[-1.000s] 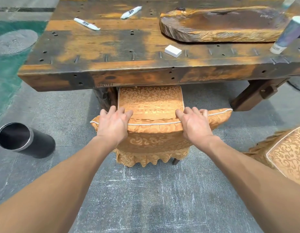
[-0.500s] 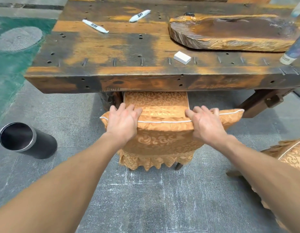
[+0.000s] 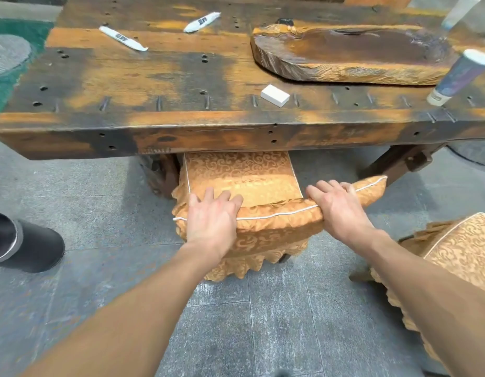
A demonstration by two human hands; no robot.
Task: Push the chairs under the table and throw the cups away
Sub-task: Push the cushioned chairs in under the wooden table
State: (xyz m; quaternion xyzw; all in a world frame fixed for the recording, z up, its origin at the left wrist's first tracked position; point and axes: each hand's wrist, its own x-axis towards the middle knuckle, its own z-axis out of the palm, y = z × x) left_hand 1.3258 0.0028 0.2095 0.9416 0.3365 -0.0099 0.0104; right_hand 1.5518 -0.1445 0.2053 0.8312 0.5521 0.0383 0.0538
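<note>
A chair in a gold patterned cover [image 3: 244,175] stands with its seat partly under the thick dark wooden table [image 3: 181,131]. My left hand [image 3: 212,221] and my right hand [image 3: 342,210] both rest on top of its backrest, fingers curled over the white-piped edge. A second gold-covered chair [image 3: 459,251] stands out on the floor at the right, away from the table. A tall blue-grey paper cup [image 3: 459,77] stands near the table's right edge, and another pale cup [image 3: 457,10] shows at the top right corner.
A black cylindrical bin [image 3: 21,240] stands on the grey floor at the left. On the table lie a carved wooden tray [image 3: 353,53], a small white block [image 3: 275,95] and two white sachets [image 3: 121,38], [image 3: 202,21]. A table leg [image 3: 399,161] angles down at the right.
The chair has slid further under the table with both hands on its backrest, and I have moved closer to the table. The second chair shows more at the right.
</note>
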